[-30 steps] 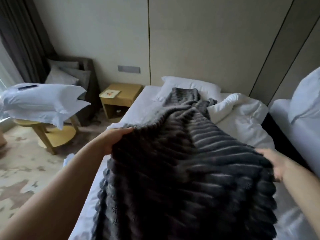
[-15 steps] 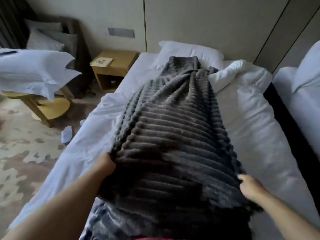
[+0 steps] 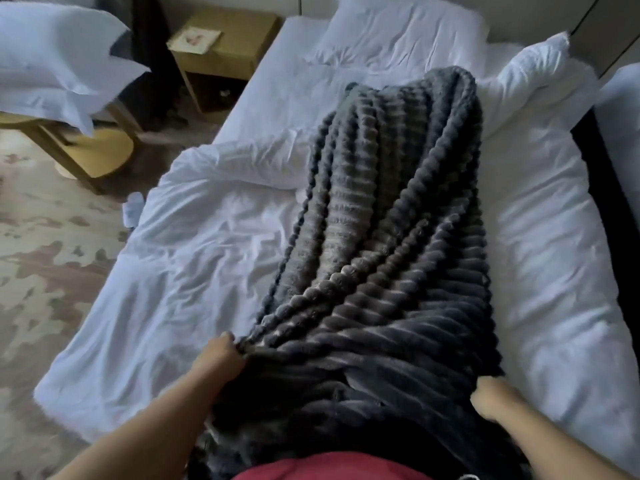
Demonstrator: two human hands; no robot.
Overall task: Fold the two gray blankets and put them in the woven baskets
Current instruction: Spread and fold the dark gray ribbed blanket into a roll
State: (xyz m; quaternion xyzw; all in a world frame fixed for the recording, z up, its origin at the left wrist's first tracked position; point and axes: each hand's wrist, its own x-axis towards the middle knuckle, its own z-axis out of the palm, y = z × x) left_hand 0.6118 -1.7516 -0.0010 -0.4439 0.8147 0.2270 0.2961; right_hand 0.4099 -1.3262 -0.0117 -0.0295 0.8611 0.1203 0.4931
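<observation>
Head view, down onto bed point(image 3: 194, 278)

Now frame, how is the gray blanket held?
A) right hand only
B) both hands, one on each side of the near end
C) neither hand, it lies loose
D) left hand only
B: the left hand and the right hand each grip a side of the gray blanket at its near end, and its far end lies up the bed.

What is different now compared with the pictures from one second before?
The left hand and right hand drew the gray blanket down toward the person; its far end slid off the pillow. Both still grip its near edge; the pillow has not moved.
</observation>
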